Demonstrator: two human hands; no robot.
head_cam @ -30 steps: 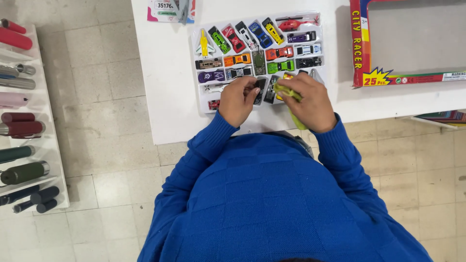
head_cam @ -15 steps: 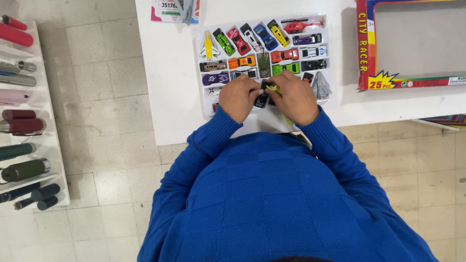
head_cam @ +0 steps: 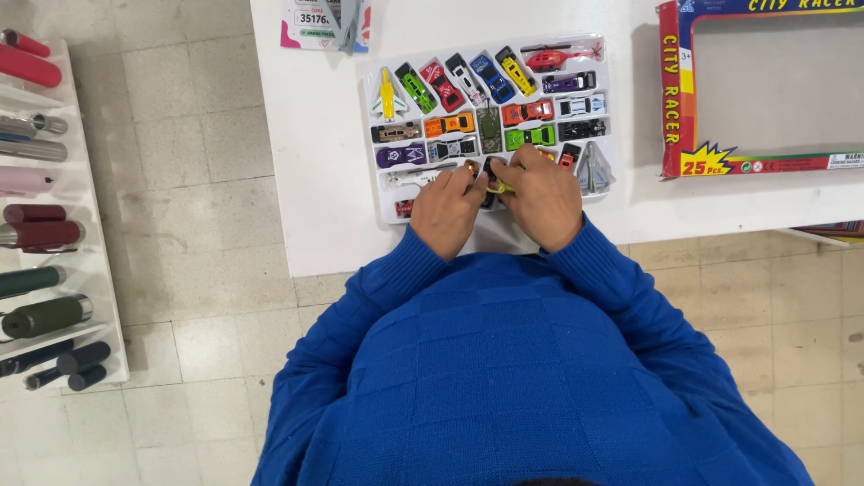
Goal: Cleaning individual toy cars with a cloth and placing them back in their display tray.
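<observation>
Since the frame 0.5 s ago, both hands are sitting a little closer together over the near edge of the tray, and the yellow-green toy is showing less between them. Nearest the camera, the blue sweater is filling the lower view. Just beyond it, the left hand and right hand are pinching around a small yellow-green toy car, both clenched on it at the front row of the clear plastic tray lying on the white counter. Most pockets are already holding cars, so the filling appears nearly done; the front row under the hands is hidden, so what is left cannot be told. The car is looking small, glossy and mostly covered. Farther right, the empty red and yellow box is lying open.
</observation>
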